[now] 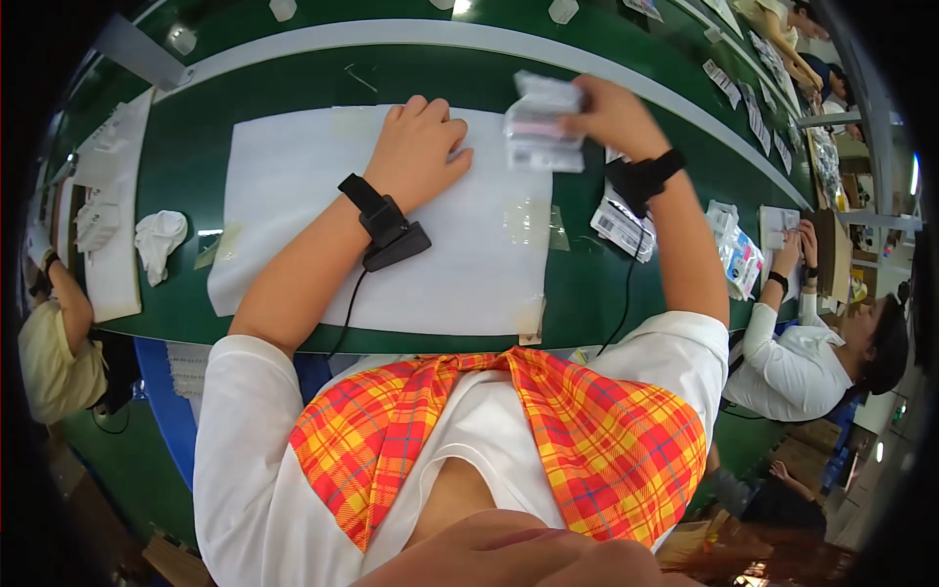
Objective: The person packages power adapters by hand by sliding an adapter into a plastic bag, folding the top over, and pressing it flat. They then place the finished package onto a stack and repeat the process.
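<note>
A white sheet (303, 215), taped at its edges, covers the middle of the green table. On its far part rests my left hand (419, 152), knuckles up and fingers curled in; nothing shows between them. Beyond the sheet's far right corner, my right hand (618, 119) grips a clear plastic packet (544, 127) with white printed labels, smeared by motion. Below that hand, more labelled packets (623, 227) lie on the table, partly hidden behind my right wrist. Both wrists wear black straps with cables.
A crumpled white cloth (159, 245) lies left of the sheet, and more plastic packets (734, 249) sit to the right. A pale rail (391, 37) runs along the table's far side. Co-workers sit on either side, one in a white shirt (797, 367) at right.
</note>
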